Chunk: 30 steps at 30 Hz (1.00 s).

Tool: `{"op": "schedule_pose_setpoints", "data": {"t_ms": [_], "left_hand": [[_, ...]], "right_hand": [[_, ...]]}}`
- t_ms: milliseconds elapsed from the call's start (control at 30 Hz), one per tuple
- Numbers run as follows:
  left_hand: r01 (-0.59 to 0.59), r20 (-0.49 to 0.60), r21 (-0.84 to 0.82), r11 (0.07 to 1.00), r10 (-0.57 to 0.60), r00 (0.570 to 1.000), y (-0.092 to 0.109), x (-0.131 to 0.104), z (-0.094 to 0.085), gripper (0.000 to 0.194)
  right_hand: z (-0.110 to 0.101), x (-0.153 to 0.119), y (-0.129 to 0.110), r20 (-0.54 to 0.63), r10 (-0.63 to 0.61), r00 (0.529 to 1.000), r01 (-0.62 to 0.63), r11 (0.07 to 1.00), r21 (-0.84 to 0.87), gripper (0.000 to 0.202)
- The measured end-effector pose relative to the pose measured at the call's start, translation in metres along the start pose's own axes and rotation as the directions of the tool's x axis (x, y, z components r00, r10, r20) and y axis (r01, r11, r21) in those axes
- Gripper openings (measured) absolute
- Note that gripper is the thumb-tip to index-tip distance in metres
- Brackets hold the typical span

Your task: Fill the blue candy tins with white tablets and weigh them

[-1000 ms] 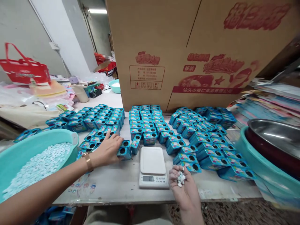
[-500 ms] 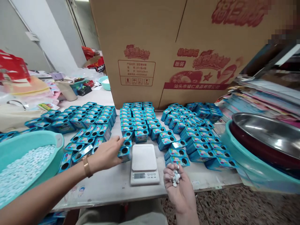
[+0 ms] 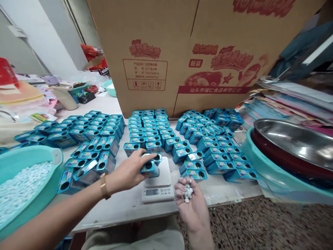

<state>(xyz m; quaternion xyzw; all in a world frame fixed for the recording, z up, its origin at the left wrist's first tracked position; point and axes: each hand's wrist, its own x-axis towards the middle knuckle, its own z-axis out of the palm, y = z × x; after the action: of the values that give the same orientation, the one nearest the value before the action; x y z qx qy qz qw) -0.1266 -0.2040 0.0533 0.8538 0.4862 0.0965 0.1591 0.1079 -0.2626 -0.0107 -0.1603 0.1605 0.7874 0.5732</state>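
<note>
My left hand is closed around two small blue tins with dark round holes in their tops. They are over the left part of the white digital scale; whether they rest on its plate I cannot tell. Palm up, my right hand cups several small white mints in curled fingers, just right of the scale. Rows of similar blue tins stand behind the scale, with more tins to the right and a further group to the left.
At the left, a turquoise basin holds many white mints. A large cardboard box stands behind the tins. Nested steel bowls and another turquoise basin occupy the right, near stacked printed sheets. The table edge is close to me.
My left hand has carried the two tins rightward from beside the scale to above its plate. My right hand keeps its cupped hold on the mints. The view has shifted slightly.
</note>
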Motion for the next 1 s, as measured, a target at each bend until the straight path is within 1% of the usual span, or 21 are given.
{"op": "schedule_pose_setpoints", "data": {"t_ms": [67,133,200,233,267,333,400,467,533,600,700,767,867,933,1000], "left_hand": [[-0.02,0.038,-0.014,1.0,0.02,0.999,0.005,0.013,0.01,0.069],[-0.027,0.075,-0.021,0.999,0.028,0.997,0.007,0.025,0.016,0.07],[-0.024,0.096,-0.027,0.999,0.026,0.995,0.007,0.029,0.013,0.068],[-0.019,0.098,-0.031,0.999,0.022,0.995,0.007,0.027,0.01,0.065],[-0.011,0.096,-0.037,0.999,0.014,0.995,0.006,0.023,0.004,0.062],[0.019,0.082,-0.051,0.999,-0.015,0.997,0.004,0.005,-0.009,0.06],[0.058,0.061,-0.069,0.996,-0.054,0.997,-0.002,-0.02,-0.018,0.061],[0.11,0.042,-0.077,0.991,-0.107,0.993,-0.011,-0.049,-0.02,0.062],[0.189,0.01,-0.073,0.979,-0.189,0.982,-0.023,-0.075,-0.012,0.06],[0.276,-0.015,-0.082,0.958,-0.278,0.96,-0.036,-0.097,0.003,0.058],[0.363,-0.02,-0.089,0.928,-0.366,0.93,-0.051,-0.119,0.027,0.058],[0.408,-0.021,-0.051,0.912,-0.409,0.912,-0.058,-0.128,0.039,0.059],[0.471,-0.035,0.034,0.881,-0.47,0.882,-0.064,-0.132,0.051,0.058],[0.487,-0.047,0.062,0.871,-0.485,0.874,-0.066,-0.13,0.055,0.056],[0.483,-0.061,0.064,0.873,-0.48,0.875,-0.066,-0.127,0.058,0.056]], "right_hand": [[0.002,0.0,0.002,0.009,0.004,1.0,-0.004,1.0,-0.007,0.015],[0.005,-0.001,0.005,0.01,0.01,1.0,-0.01,1.0,-0.028,0.016],[0.007,-0.002,0.005,0.007,0.006,1.0,-0.006,0.999,-0.048,0.017],[0.008,-0.003,0.005,0.005,-0.003,1.0,0.003,0.998,-0.056,0.018],[0.008,-0.003,0.004,0.002,-0.013,1.0,0.013,0.998,-0.063,0.018],[0.01,-0.003,0.002,-0.002,-0.04,0.999,0.04,0.996,-0.079,0.018],[0.012,0.0,0.0,-0.006,-0.07,0.998,0.069,0.993,-0.1,0.017],[0.015,0.003,-0.002,-0.01,-0.101,0.995,0.099,0.988,-0.12,0.017],[0.02,0.008,-0.004,-0.003,-0.12,0.993,0.118,0.983,-0.14,0.017],[0.025,0.012,-0.005,0.017,-0.127,0.992,0.128,0.978,-0.165,0.016],[0.032,0.015,-0.007,0.045,-0.153,0.987,0.158,0.97,-0.187,0.015],[0.036,0.015,-0.008,0.06,-0.184,0.981,0.193,0.961,-0.197,0.015],[0.04,0.016,-0.008,0.082,-0.226,0.971,0.24,0.942,-0.236,0.014],[0.042,0.018,-0.007,0.094,-0.243,0.965,0.259,0.933,-0.251,0.014],[0.043,0.022,-0.005,0.101,-0.249,0.963,0.267,0.93,-0.252,0.013]]}}
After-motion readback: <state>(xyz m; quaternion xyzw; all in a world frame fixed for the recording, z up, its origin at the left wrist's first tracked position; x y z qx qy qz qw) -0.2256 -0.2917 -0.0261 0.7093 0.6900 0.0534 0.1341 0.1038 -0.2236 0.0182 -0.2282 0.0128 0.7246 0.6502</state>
